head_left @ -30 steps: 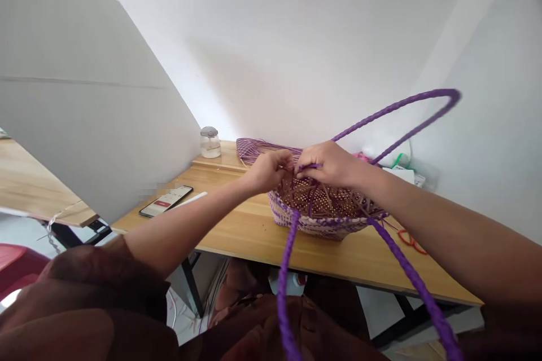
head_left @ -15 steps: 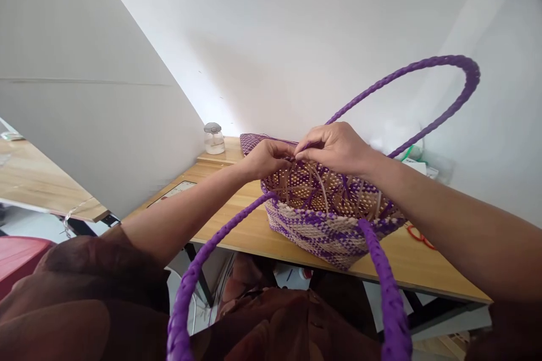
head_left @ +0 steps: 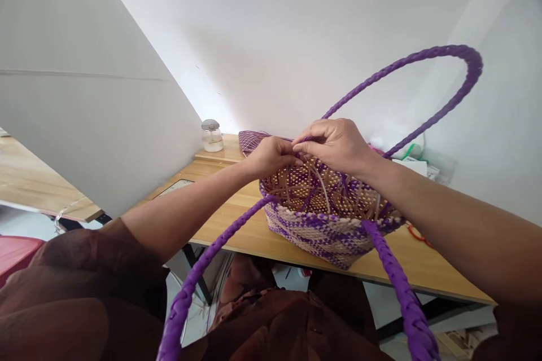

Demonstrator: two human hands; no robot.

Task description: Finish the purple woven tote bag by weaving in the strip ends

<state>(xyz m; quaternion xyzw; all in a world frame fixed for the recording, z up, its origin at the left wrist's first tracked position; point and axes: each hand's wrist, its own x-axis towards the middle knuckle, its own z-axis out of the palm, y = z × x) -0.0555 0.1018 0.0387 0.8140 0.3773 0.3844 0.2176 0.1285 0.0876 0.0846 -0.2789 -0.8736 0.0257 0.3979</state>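
A woven purple-and-beige basket point(head_left: 313, 231) stands on the wooden table, its inside showing many loose strip ends. One purple braided handle point(head_left: 436, 53) arches up behind it; the other handle point(head_left: 201, 271) hangs toward me. At the basket's far rim, my left hand point(head_left: 273, 158) is closed, its fingertips pinching the rim beside my right hand. My right hand point(head_left: 339, 144) is closed too, thumb and forefinger pinching a thin purple strip point(head_left: 311, 139). The fingertips of both hands nearly touch, and the exact spot where the strip meets the rim is hidden.
A lidded clear jar point(head_left: 212, 136) stands at the table's back left, near a bundle of purple strips point(head_left: 249, 142). Orange-handled scissors point(head_left: 417, 232) lie partly hidden behind my right forearm. A grey partition point(head_left: 97, 84) rises on the left.
Both hands stay at the far rim, with slight shifts of the fingers. The right fingertips have moved a little, still pinching the purple strip. The near handle has swung slightly outward.
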